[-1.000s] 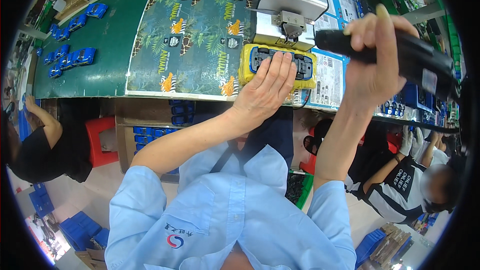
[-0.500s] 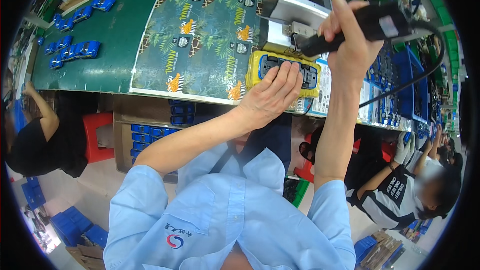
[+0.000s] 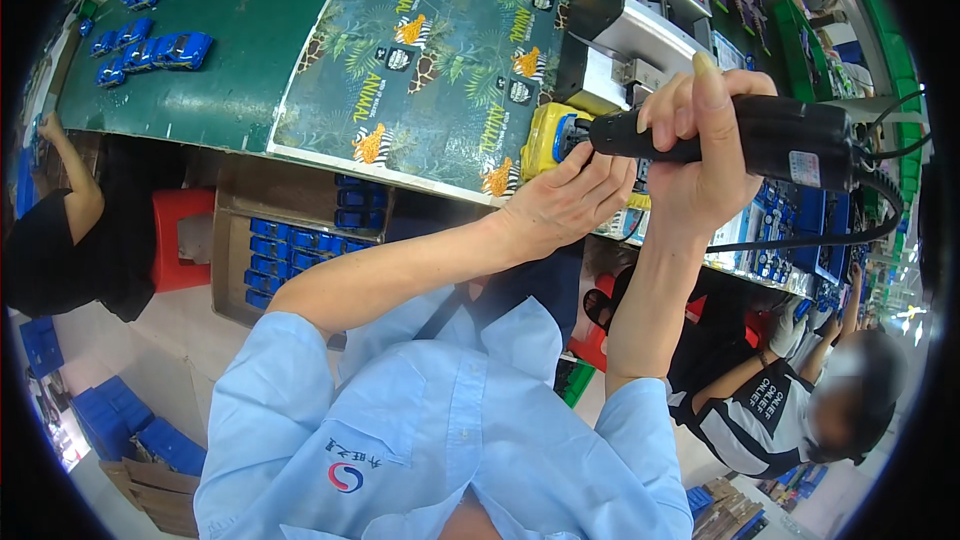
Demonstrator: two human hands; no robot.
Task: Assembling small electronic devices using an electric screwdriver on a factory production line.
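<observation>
Over the green table (image 3: 250,50), two bent forearms come up from below: right hand (image 3: 705,135) raised, fingers wrapped round one black screwdriver (image 3: 790,130), nearly level, tip end pointing left; left hand (image 3: 575,195) palm down, fingers curled over one yellow holder (image 3: 540,140), gripping or just pressing, can't tell. Holder sits near table's near edge with one blue toy car (image 3: 565,134) in it, mostly hidden, long axis roughly left-right, front end unclear.
</observation>
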